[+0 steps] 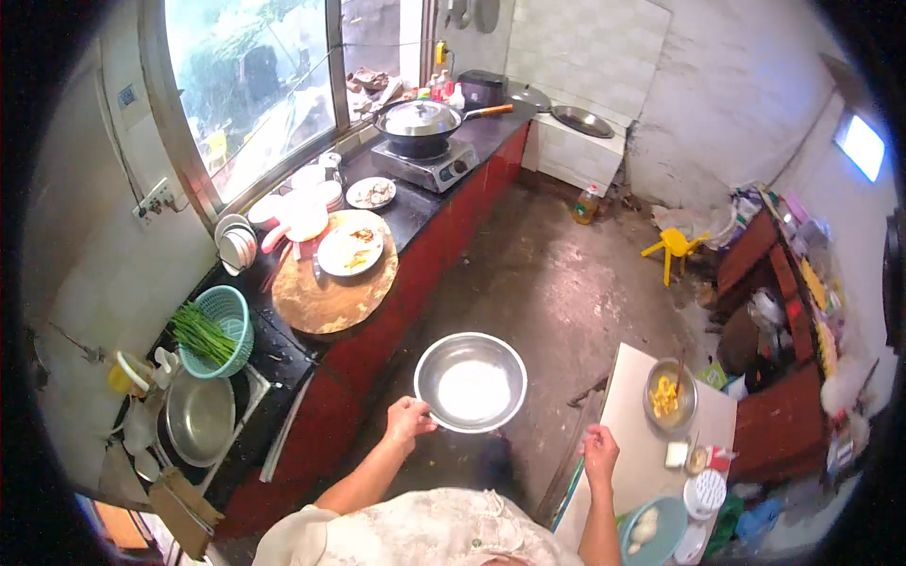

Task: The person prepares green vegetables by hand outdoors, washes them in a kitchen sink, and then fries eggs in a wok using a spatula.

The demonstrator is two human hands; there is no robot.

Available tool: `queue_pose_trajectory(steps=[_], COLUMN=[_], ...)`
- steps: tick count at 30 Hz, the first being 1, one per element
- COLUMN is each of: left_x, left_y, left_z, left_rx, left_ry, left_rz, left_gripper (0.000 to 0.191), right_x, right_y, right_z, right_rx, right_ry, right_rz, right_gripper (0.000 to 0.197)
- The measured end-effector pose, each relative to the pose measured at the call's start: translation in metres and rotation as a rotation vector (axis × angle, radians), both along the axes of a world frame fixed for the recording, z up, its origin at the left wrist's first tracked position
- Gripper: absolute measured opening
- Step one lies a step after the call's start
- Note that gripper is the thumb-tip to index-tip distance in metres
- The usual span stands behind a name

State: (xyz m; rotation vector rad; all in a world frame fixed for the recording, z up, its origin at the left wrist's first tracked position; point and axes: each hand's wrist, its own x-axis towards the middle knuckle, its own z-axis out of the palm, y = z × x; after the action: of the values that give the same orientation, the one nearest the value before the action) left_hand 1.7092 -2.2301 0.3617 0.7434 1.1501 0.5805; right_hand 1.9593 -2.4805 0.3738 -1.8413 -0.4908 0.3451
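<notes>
Pinched at its near left rim, a round steel basin (470,382) is held out over the floor by my left hand (409,419). Its inside is bright with glare, so I cannot tell whether anything lies in it. My right hand (600,447) is raised at the left edge of the pale table (616,396), apart from the basin, with its fingers bent and nothing visible in them. Farther along that table stands a metal bowl (671,417) with yellow food pieces (664,397) and what look like chopsticks in it.
On the left counter, a round wooden chopping board (304,308) bears a plate of food (350,262). A teal basket (244,339) holds green stalks beside a sink basin (202,417). A lidded wok (419,120) sits on a stove. A yellow stool (674,244) stands on the floor (509,283).
</notes>
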Motion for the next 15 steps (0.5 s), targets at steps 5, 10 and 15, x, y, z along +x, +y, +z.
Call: queue_pose_trajectory(steps=[5,10,15], left_x=[0.092,0.139,0.201], left_y=[0.062,0.111,0.173], left_z=[0.005,0.016,-0.003], left_rx=[-0.019,0.005,-0.064], left_ry=[0.06,0.081,0.07], left_rz=[0.145,0.294,0.414], left_gripper=[0.008,0.007,0.005], right_x=[0.149,0.21,0.245], right_y=[0.148,0.339,0.519], right_z=[0.031,0.063,0.104], right_rx=[-0.033,0.139,0.175], right_ry=[-0.043,0.05,-0.417], right_rz=[0.122,0.483,0.779], right_gripper=[0.013,0.012,0.014])
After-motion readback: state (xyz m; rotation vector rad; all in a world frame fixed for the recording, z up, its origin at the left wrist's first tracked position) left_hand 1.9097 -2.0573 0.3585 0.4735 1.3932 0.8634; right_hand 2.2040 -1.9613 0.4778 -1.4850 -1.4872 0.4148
